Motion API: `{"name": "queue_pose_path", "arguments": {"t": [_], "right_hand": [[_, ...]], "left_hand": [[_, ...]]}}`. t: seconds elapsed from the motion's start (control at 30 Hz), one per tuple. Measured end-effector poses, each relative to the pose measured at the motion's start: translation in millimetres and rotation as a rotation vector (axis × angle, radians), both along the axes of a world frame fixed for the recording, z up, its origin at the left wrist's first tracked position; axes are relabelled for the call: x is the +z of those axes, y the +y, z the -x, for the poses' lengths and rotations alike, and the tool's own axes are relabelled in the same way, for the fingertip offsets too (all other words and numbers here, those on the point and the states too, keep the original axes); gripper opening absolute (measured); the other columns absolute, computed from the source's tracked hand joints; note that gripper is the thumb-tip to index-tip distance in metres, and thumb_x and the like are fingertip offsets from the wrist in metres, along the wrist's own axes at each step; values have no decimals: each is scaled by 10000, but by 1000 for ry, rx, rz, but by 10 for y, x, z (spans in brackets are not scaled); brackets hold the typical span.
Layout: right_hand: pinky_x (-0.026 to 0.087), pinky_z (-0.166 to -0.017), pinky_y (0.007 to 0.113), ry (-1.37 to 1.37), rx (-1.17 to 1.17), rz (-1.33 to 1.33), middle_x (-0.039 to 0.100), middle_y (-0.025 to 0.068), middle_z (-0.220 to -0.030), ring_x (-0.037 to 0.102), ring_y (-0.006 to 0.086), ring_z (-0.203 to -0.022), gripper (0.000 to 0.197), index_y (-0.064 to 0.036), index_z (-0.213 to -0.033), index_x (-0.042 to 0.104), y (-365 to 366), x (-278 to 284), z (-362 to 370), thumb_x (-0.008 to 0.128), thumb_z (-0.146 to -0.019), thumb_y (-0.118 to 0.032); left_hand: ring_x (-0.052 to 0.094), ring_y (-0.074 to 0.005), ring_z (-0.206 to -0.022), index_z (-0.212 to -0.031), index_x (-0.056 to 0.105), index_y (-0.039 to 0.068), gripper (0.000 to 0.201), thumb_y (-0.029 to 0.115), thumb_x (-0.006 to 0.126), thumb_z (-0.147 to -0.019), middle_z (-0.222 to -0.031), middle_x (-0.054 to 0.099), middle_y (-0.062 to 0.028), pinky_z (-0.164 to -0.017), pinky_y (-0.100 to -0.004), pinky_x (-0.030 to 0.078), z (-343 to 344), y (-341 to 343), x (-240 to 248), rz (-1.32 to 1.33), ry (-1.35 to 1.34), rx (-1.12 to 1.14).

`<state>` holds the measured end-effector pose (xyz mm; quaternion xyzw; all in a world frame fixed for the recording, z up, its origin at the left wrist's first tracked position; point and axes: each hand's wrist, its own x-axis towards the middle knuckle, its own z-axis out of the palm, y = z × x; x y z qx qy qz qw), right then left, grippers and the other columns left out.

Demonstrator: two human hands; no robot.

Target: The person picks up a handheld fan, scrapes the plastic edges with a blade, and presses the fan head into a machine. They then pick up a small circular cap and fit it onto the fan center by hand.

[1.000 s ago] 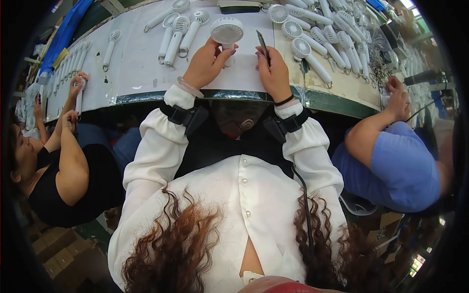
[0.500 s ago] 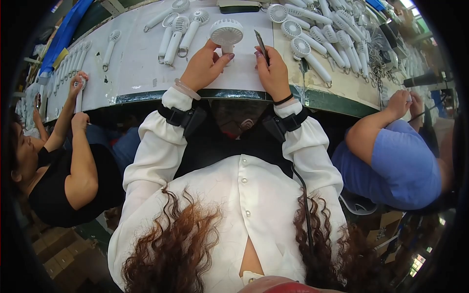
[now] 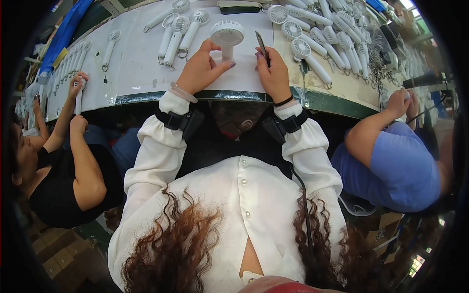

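A white handheld fan [image 3: 227, 33] with a round slotted head is upright in my left hand [image 3: 199, 68]. The fingers reach behind its short visible handle and the thumb lies across the front, at the handle's lower end. My right hand [image 3: 274, 75] is closed around a slim, dark, pointed tool [image 3: 262, 46], its tip pointing up and away from me. The tool is apart from the fan. I cannot make out exactly what kind of tool it is. Several similar fans [image 3: 177, 36] with metal loops lie on the white sheet, just beyond my left hand.
A large heap of white fans [image 3: 337, 39] covers the table at the right, with metal loops [image 3: 381, 73] beside it. A lone fan [image 3: 110, 51] lies farther left. Co-workers sit close by, one in black [image 3: 73, 171] at left, one in blue [image 3: 391, 166] at right.
My left thumb has stretched out and lowered, baring more of the fan's handle, and the hand has shifted slightly left. The right hand and its tool have barely moved.
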<state>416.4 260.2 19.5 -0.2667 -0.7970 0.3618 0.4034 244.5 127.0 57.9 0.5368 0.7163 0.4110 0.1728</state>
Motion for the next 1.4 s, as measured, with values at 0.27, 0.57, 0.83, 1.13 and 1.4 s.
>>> {"name": "queue_pose_path", "arguments": {"t": [0.27, 0.57, 0.83, 1.13, 1.4], "right_hand": [[472, -636, 257, 5, 23, 14, 620, 63, -806, 585, 113, -668, 209, -1, -1116, 591, -8, -22, 33, 541, -956, -127], [457, -649, 223, 40, 118, 216, 627, 53, -936, 541, 78, -700, 244, 1, -1172, 567, -35, 70, -52, 498, -985, -140], [487, -664, 239, 44, 123, 271, 660, 93, -934, 583, 103, -698, 246, 18, -1152, 571, -117, 188, -35, 497, -980, -141], [473, -680, 219, -24, 112, 246, 641, 63, -939, 547, 73, -720, 253, 12, -1175, 559, -118, 180, -62, 491, -987, -142], [470, -681, 216, -30, 124, 216, 651, 59, -915, 553, 74, -725, 248, 18, -1165, 565, -82, 141, -49, 501, -982, -136]], "left_hand": [[602, -182, -659, -1171, 540, -5, 574, 351, 767, -782, -906, 639, -141, -623, -301, 484, -12, -75, -14, 48, 12, 54], [643, -245, -769, -1195, 492, -27, 466, 238, 679, -861, -776, 591, -107, -694, -344, 511, 140, -104, 38, -359, -524, 64], [597, -455, -965, -1309, 444, 111, 403, 219, 444, -921, -1031, 629, -277, -822, -521, 453, 2130, -866, -88, -96, 129, 870], [595, -451, -1017, -1273, 515, 167, 404, 171, 445, -875, -1084, 632, -256, -857, -495, 466, 2826, -984, -334, 267, 238, 815], [543, -369, -1175, -1320, 533, 283, 455, 260, 446, -873, -1251, 583, -163, -1025, -472, 374, 3169, -949, -327, 668, 456, 963]]}}
